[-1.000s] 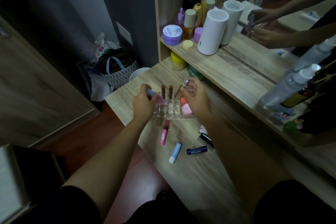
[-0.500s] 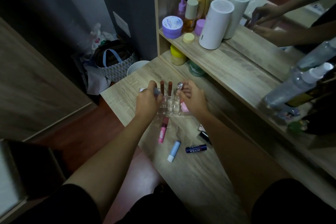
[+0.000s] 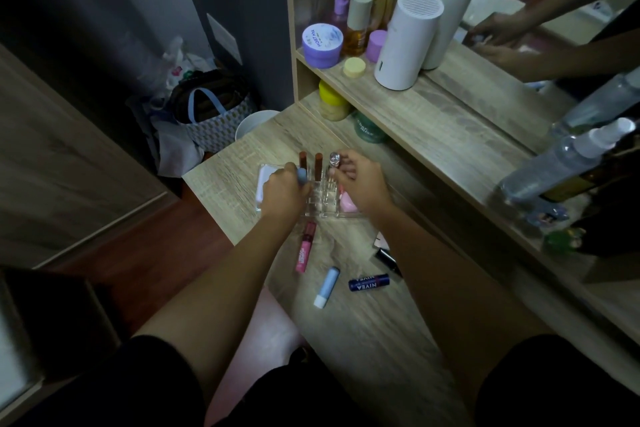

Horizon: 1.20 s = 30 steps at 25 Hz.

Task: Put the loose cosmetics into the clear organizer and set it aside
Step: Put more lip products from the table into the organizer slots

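Near the far left edge of the wooden desk (image 3: 363, 340), your clear organizer (image 3: 320, 199) sits close to the drop to the floor, with the raised shelf (image 3: 433, 121) just behind it. Bare desk lies nearer you, around the pink tube (image 3: 304, 250), the pale blue stick (image 3: 326, 286) and the dark blue Nivea stick (image 3: 369, 282). Your right arm hides most of a black item (image 3: 386, 258) (what it is, I cannot tell). Your left hand (image 3: 282, 192) is curled around a blue-grey tube (image 3: 302, 176) over the organizer. Your right hand (image 3: 360, 185) pinches a silver-capped tube (image 3: 333, 163) upright over the slots, beside two brown lipsticks (image 3: 310, 166).
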### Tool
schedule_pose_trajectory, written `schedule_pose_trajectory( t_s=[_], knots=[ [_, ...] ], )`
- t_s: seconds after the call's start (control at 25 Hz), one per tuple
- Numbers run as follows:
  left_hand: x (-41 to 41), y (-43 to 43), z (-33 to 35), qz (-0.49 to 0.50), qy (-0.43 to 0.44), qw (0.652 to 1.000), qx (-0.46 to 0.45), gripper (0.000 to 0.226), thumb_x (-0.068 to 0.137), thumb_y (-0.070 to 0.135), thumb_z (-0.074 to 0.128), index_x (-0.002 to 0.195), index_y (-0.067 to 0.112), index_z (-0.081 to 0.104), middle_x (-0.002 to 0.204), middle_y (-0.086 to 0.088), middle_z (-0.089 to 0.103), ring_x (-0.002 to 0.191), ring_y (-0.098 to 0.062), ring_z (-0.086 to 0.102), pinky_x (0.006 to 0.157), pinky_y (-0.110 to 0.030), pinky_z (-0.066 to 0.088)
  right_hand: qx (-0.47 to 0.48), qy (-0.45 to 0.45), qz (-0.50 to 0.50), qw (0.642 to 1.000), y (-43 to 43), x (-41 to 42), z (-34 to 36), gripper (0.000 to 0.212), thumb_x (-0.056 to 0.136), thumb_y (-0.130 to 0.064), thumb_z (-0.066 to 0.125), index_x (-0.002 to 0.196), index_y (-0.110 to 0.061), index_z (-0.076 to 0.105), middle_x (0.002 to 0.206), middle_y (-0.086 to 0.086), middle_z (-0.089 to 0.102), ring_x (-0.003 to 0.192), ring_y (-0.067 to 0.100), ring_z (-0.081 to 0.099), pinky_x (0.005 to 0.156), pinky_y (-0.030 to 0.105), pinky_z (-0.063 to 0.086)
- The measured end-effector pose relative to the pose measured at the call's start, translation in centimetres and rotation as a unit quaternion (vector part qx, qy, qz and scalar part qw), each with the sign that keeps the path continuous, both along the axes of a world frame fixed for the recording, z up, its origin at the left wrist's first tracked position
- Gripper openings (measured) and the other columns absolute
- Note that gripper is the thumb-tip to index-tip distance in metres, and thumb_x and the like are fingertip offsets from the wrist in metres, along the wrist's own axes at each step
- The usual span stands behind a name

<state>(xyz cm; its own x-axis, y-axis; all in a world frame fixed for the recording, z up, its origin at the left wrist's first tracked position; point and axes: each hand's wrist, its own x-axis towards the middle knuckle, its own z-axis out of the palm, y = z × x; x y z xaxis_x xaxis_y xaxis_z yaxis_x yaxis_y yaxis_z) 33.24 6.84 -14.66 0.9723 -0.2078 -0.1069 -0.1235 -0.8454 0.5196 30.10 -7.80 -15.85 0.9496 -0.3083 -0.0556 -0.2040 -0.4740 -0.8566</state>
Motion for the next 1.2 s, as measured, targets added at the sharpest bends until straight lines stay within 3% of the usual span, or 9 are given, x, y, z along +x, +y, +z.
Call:
schedule_pose_trajectory(
  t_s=[0.12,0.28,0.36,0.48,0.6,0.68,0.76,0.92,1.2],
  knots=[
    [0.0,0.1,0.2,-0.002,0.01,1.0,-0.001,0.036,0.087,0.025,0.062,0.108,-0.004,0.055,0.103,-0.023,0.067,0.097,-0.036,0.063,0.08,-0.041,0.05,-0.004,0.016,0.011,1.0,-0.3,0.0,0.5,0.037,0.082,-0.006,0.067,0.118,-0.012,0.059,0.111,0.009,0.07,0.093,0.006,0.061,0.085,0.02,0.049],
    [-0.3,0.6,0.5,0.003,0.003,1.0,-0.003,0.042,0.085,0.027,0.065,0.112,-0.003,0.055,0.105,-0.025,0.064,0.1,-0.035,0.061,0.08,-0.039,0.049,0.003,0.018,0.018,1.0,-0.5,-0.5,1.5,0.043,0.081,-0.004,0.068,0.121,-0.008,0.056,0.116,0.011,0.067,0.103,0.015,0.062,0.089,0.022,0.049],
    [-0.7,0.8,0.8,0.005,-0.01,1.0,-0.01,0.045,0.084,0.027,0.066,0.115,-0.003,0.053,0.108,-0.025,0.062,0.102,-0.035,0.059,0.078,-0.039,0.048,-0.006,0.013,0.017,1.0,-0.8,-1.0,2.2,0.044,0.08,-0.005,0.069,0.122,-0.006,0.056,0.113,0.009,0.066,0.097,0.011,0.063,0.081,0.012,0.047],
    [-2.1,1.6,0.5,0.018,-0.026,0.998,-0.057,0.045,0.082,0.026,0.069,0.111,-0.003,0.051,0.102,-0.025,0.062,0.092,-0.037,0.06,0.067,-0.036,0.042,-0.014,-0.003,-0.003,1.0,-1.5,-2.7,2.8,0.032,0.079,-0.006,0.069,0.11,-0.008,0.061,0.09,0.0,0.061,0.069,-0.003,0.052,0.06,0.003,0.044],
    [-4.9,2.5,-0.9,0.042,-0.008,0.997,-0.062,0.034,0.083,0.027,0.066,0.099,0.001,0.051,0.089,-0.024,0.067,0.083,-0.037,0.063,0.064,-0.032,0.036,-0.056,0.029,0.001,0.998,-2.9,-5.8,2.3,0.011,0.078,-0.01,0.069,0.088,-0.012,0.064,0.075,0.001,0.061,0.06,0.007,0.049,0.055,0.007,0.042],
    [-6.8,3.0,-2.1,0.036,0.018,0.998,-0.044,0.03,0.085,0.031,0.063,0.095,0.003,0.054,0.09,-0.022,0.067,0.084,-0.037,0.063,0.065,-0.032,0.038,-0.115,0.092,0.042,0.988,-4.1,-8.2,1.5,0.005,0.082,-0.012,0.065,0.086,-0.009,0.066,0.08,0.009,0.068,0.067,0.013,0.054,0.063,0.019,0.045],
    [-8.1,3.5,-3.3,0.009,0.046,0.999,-0.025,0.03,0.085,0.032,0.062,0.098,0.004,0.058,0.099,-0.022,0.064,0.091,-0.038,0.061,0.073,-0.038,0.045,-0.164,0.145,0.081,0.972,-5.1,-10.1,0.4,0.011,0.083,-0.008,0.064,0.093,-0.003,0.068,0.093,0.017,0.071,0.077,0.021,0.06,0.066,0.023,0.045],
    [-8.9,4.1,-5.0,-0.025,0.062,0.998,0.009,0.033,0.088,0.025,0.059,0.11,0.001,0.057,0.111,-0.026,0.06,0.1,-0.042,0.058,0.086,-0.042,0.046,-0.252,0.239,0.121,0.93,-6.1,-11.7,-0.8,0.03,0.083,-0.01,0.065,0.112,-0.004,0.063,0.115,0.018,0.065,0.105,0.03,0.061,0.091,0.034,0.05],
    [-8.1,3.2,-4.7,-0.083,0.071,0.993,0.04,0.03,0.086,0.019,0.06,0.109,0.001,0.063,0.107,-0.026,0.065,0.1,-0.039,0.06,0.084,-0.04,0.047,-0.314,0.236,0.133,0.91,-6.0,-11.5,-1.2,0.033,0.085,-0.012,0.063,0.117,-0.004,0.059,0.121,0.019,0.058,0.109,0.031,0.056,0.091,0.032,0.043]
  ],
)
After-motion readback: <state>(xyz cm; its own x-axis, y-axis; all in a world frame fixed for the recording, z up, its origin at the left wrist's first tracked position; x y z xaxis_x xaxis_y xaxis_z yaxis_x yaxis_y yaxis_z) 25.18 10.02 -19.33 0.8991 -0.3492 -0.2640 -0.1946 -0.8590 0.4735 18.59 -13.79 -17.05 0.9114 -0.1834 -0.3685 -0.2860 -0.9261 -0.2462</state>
